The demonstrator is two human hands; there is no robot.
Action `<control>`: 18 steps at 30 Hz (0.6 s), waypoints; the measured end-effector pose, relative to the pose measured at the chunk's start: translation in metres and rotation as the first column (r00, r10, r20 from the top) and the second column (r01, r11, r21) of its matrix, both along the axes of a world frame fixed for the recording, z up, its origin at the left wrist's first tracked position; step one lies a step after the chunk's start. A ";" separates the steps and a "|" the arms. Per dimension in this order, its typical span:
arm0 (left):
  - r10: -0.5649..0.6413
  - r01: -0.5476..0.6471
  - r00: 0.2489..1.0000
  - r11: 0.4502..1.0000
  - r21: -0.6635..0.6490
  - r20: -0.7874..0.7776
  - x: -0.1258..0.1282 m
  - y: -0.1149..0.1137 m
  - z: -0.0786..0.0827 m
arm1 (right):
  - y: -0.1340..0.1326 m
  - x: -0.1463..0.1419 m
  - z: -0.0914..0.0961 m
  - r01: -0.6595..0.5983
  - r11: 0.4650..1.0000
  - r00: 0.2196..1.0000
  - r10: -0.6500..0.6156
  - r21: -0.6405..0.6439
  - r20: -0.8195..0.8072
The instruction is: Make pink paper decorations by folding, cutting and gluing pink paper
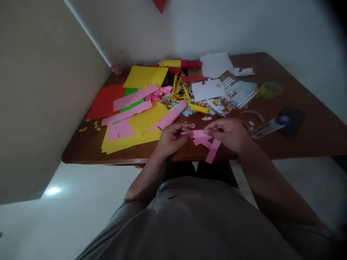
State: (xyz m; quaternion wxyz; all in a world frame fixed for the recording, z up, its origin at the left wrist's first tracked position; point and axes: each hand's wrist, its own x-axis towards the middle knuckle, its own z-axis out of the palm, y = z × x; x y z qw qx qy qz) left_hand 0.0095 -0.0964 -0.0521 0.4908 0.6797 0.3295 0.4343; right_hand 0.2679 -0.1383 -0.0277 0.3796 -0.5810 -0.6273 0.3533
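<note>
Both my hands meet over the near edge of the brown table (298, 144). My left hand (170, 139) is closed, pinching one end of a folded pink paper strip (203, 139). My right hand (230, 133) is closed on the other end, its fingers curled over the strip. A loose tail of the pink strip hangs down past the table edge below my right hand.
Yellow, pink, red and green paper sheets (135, 122) cover the table's left half. A heap of paper scraps (195, 97) lies in the middle. A glue bottle (268, 127), a dark pad (294, 119) and a tape roll (269, 90) lie right. A wall (40, 90) stands left.
</note>
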 end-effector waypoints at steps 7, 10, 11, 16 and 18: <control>-0.004 0.053 0.963 0.984 0.173 -0.271 0.012 -0.018 0.025 | -0.013 -0.010 0.025 -0.032 0.996 0.999 0.030 0.081 0.019; 0.047 -0.025 0.984 0.992 0.126 -0.170 0.016 -0.030 0.028 | -0.023 -0.010 0.035 -0.027 0.993 1.000 0.028 0.111 -0.006; 0.061 -0.045 0.989 0.992 0.118 -0.138 0.016 -0.033 0.029 | -0.027 -0.011 0.038 -0.023 0.992 1.000 0.024 0.121 -0.009; 0.106 -0.101 0.994 0.983 0.154 -0.027 0.018 -0.050 0.035 | -0.044 -0.017 0.050 0.019 0.970 1.000 -0.020 0.242 0.004; 0.129 -0.127 0.992 0.975 0.181 0.002 0.019 -0.054 0.036 | -0.049 -0.022 0.053 0.028 0.947 0.999 -0.036 0.321 0.020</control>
